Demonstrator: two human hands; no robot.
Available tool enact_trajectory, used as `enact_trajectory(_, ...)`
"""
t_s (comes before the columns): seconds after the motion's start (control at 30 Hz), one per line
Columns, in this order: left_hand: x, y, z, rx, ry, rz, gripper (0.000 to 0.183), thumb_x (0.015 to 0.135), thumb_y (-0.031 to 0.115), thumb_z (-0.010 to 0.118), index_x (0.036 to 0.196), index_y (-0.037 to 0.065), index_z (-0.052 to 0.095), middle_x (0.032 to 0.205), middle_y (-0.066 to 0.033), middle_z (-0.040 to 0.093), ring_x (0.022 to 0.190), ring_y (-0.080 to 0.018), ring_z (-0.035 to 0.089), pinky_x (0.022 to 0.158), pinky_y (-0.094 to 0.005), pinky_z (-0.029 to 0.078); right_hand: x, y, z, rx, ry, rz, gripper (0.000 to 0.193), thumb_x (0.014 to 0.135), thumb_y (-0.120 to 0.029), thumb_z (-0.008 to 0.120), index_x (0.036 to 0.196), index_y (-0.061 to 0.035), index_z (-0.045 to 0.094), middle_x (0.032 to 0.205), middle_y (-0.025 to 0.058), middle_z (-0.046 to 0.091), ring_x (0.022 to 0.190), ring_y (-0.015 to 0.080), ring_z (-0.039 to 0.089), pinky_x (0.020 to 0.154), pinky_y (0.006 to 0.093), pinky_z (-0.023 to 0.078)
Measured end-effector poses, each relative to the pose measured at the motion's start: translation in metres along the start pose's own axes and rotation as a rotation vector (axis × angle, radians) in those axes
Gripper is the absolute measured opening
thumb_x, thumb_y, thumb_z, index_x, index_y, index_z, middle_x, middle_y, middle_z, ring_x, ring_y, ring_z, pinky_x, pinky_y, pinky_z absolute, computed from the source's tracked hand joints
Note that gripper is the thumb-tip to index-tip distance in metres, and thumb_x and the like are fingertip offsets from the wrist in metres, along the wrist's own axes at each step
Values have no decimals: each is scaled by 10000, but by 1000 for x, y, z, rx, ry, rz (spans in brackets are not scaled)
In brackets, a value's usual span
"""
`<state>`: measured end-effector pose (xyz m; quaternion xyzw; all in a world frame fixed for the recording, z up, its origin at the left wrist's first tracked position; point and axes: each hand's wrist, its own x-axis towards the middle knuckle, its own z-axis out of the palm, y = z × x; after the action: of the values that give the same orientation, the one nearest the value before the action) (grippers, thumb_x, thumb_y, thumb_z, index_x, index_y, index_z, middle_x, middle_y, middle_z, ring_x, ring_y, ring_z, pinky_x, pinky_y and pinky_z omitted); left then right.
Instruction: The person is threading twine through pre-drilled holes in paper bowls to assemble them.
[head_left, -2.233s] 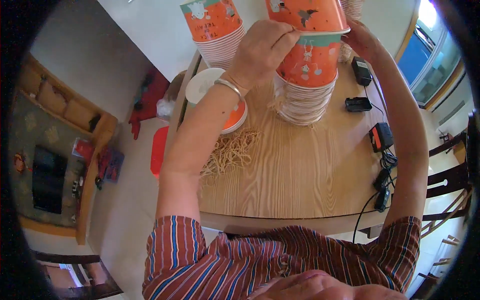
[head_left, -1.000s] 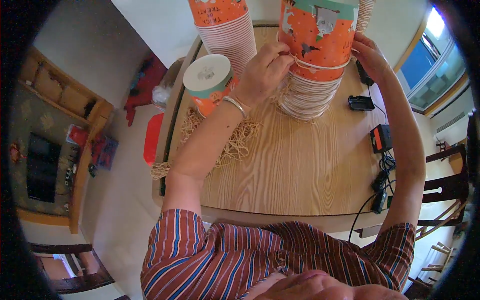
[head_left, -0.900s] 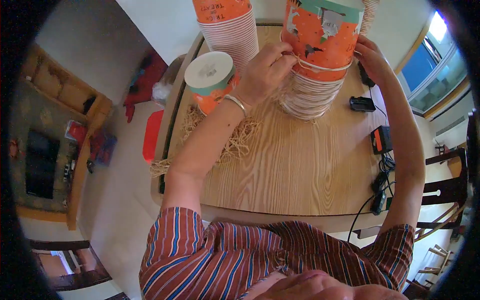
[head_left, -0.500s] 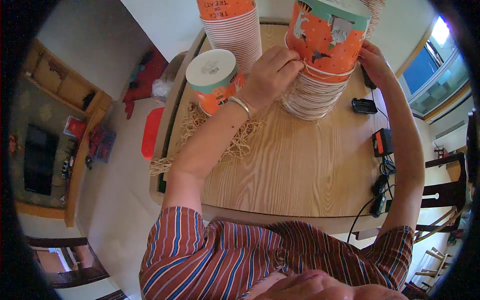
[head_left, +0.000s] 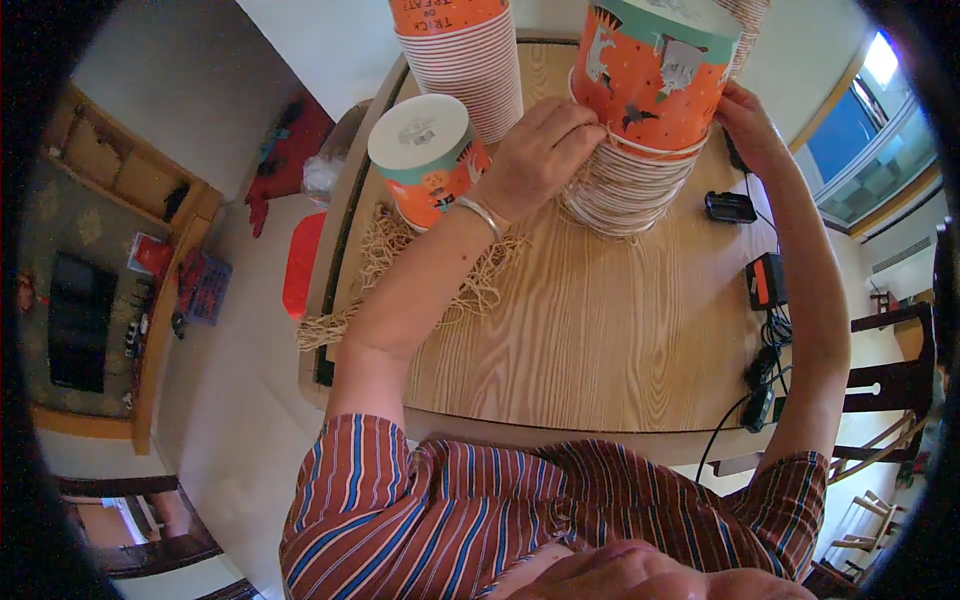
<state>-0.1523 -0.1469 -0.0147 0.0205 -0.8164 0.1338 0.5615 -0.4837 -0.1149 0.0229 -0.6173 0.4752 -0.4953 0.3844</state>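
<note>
Two hands hold a cup [head_left: 655,88], orange with a green band and mouth down, atop a stack [head_left: 630,195] of cups at 1 o'clock on the bench [head_left: 560,370]. It sits lower than in the earliest frame: there, the next cup's green band showed beneath its rim; now only a thin orange strip does. Half a second ago it looked nearly the same.

The left hand [head_left: 545,150] is at the cup's 8 o'clock, fingers closed in a pinch at the rim; what lies between them is hidden. The right hand [head_left: 750,120] is against the cup's side at 3 o'clock; its fingers are partly hidden, so I cannot tell how far they are open.

At 10 o'clock on the bench stands a single cup [head_left: 432,197], beside tan twine [head_left: 480,290] at 9 o'clock. A second stack [head_left: 465,80] rises at 11 o'clock, a black charger [head_left: 731,207] lies at 2 o'clock, and an adapter [head_left: 764,282] at 3 o'clock.
</note>
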Motion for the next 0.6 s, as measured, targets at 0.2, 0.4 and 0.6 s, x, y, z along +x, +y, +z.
enact_trajectory(0.2, -4, 0, 1, -40, -25, -19, 336, 664, -37, 728, 972, 38, 619, 965, -100, 611, 841, -278, 618, 703, -364, 536, -3, -1, 6, -25, 19, -14, 367, 937, -182, 561, 1257, -6, 590, 1217, 66, 637, 1114, 156, 581, 1013, 314, 424)
enact_trajectory(0.4, -6, 2, 1, -55, -42, -44, 347, 663, -56, 727, 980, 26, 613, 966, -102, 613, 833, -281, 618, 702, -370, 536, -6, -5, 11, -103, 60, 4, 296, 945, -158, 574, 1201, -13, 608, 1170, 60, 644, 1081, 138, 579, 987, 297, 439)
enact_trajectory(0.6, -8, 0, 3, -57, -36, -62, 321, 682, -55, 729, 968, 31, 613, 966, -100, 615, 859, -281, 622, 718, -369, 538, -5, 3, 13, -24, 89, -10, 307, 935, -161, 585, 1205, -15, 612, 1163, 46, 647, 1075, 131, 582, 986, 295, 436)
